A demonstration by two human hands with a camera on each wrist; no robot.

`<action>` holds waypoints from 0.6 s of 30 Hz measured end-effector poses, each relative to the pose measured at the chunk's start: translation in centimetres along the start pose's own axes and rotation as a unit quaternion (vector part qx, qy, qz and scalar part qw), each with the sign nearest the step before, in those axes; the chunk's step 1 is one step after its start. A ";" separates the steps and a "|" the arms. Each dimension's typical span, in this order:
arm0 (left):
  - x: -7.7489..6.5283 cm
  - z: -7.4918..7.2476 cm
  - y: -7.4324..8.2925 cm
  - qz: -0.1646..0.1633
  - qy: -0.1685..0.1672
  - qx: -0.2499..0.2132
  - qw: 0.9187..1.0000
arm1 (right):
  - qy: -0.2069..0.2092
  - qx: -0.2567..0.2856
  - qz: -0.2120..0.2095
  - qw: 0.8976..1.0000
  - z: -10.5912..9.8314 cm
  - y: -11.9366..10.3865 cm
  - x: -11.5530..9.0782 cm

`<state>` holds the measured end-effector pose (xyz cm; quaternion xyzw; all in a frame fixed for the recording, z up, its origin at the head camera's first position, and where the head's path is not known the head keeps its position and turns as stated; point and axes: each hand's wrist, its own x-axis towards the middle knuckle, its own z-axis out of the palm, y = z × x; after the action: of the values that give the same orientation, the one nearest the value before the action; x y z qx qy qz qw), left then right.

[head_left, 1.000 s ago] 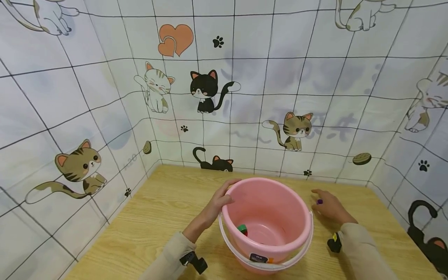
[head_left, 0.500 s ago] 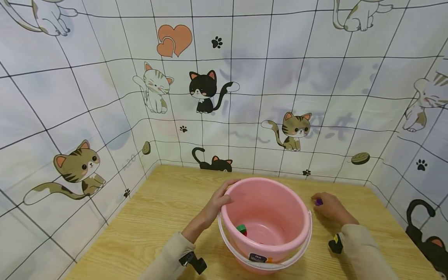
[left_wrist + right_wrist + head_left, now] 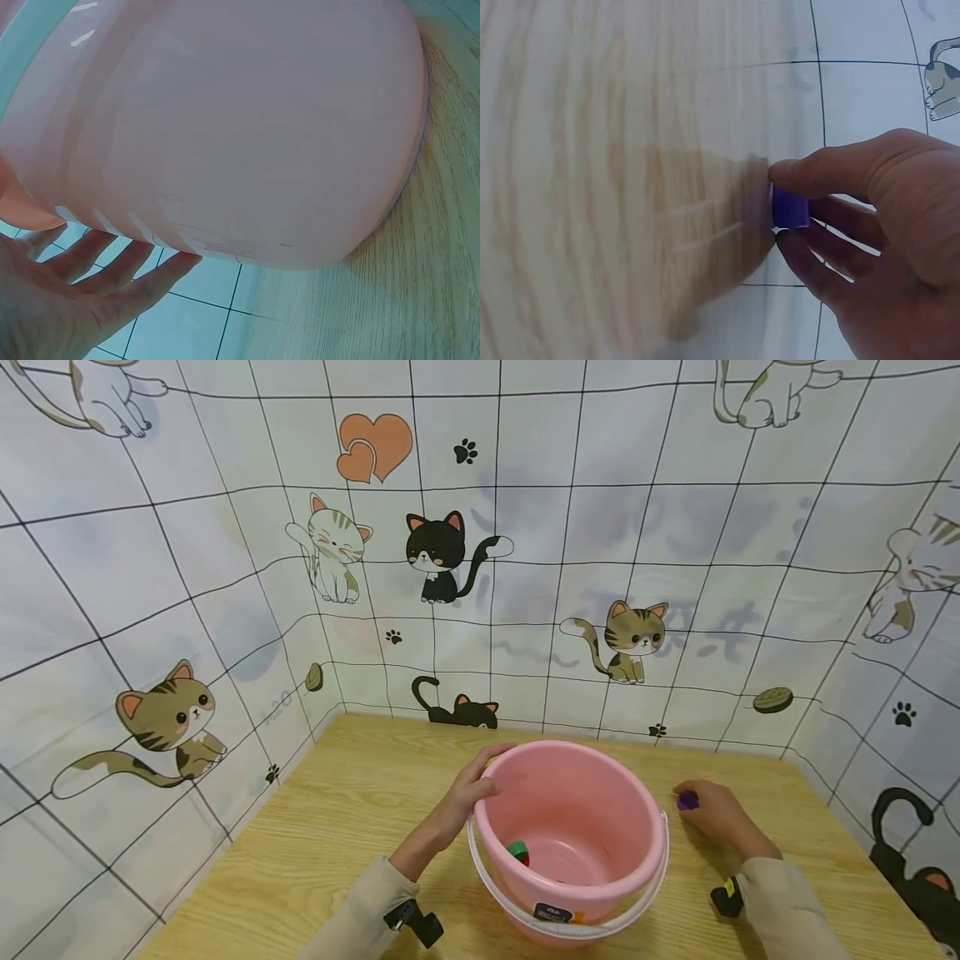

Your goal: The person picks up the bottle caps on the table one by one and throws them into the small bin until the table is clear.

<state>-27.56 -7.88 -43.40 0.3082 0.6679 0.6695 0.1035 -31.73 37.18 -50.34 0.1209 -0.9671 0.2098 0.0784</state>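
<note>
A pink plastic bucket (image 3: 570, 802) stands on the wooden table, its white handle (image 3: 577, 932) hanging down the near side. My left hand (image 3: 463, 795) grips the bucket's left rim, thumb over the edge and fingers along the outer wall. In the left wrist view, those fingers lie against the bucket's side (image 3: 247, 135). To the right of the bucket, my right hand (image 3: 716, 817) pinches a small purple block (image 3: 790, 208) between thumb and fingers, close to the tabletop. Inside the bucket sits a small green and red piece (image 3: 518, 851), partly hidden by the near wall.
The light wood tabletop (image 3: 360, 777) reaches back to a white, grid-patterned cloth wall (image 3: 525, 643) printed with cats. Similar cloth closes off the left and right sides. A dark wrist camera (image 3: 417, 922) is strapped to the left sleeve, another (image 3: 727, 897) to the right.
My right hand has drawn slightly toward me and to the right, its fingers curling in round the purple block. The left hand and bucket have stayed in place.
</note>
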 end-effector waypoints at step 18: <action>-0.1 -0.2 -0.2 0.002 0.003 0.004 1.000 | -0.012 -0.035 -0.006 0.999 -0.2 -1.5 -1.7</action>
<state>-27.68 -8.08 -43.58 0.3082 0.6706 0.6675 0.0992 -29.66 36.32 -49.92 0.1266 -0.9740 0.1738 0.0719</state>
